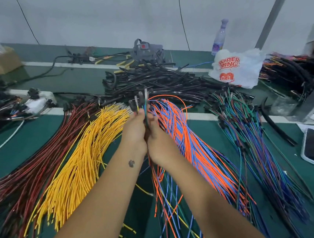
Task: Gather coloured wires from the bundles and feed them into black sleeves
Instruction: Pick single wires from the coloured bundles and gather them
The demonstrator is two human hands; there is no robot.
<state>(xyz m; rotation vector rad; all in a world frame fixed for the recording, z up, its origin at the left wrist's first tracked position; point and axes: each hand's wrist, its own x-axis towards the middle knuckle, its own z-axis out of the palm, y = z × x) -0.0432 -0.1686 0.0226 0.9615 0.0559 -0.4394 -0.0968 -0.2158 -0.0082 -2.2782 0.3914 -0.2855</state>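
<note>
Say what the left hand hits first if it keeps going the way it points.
Probably the black sleeves piled just beyond the left hand and its held wires; depth is unclear from one view.

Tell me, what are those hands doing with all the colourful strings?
Those are wires. A person is sorting them at a green table. The left hand and the right hand are pressed together, gripping a small bunch of wires with the ends sticking up. Around them lie the yellow bundle, a dark red bundle and an orange and blue bundle. The pile of black sleeves waits behind; no wires look fed into a sleeve yet.
</note>
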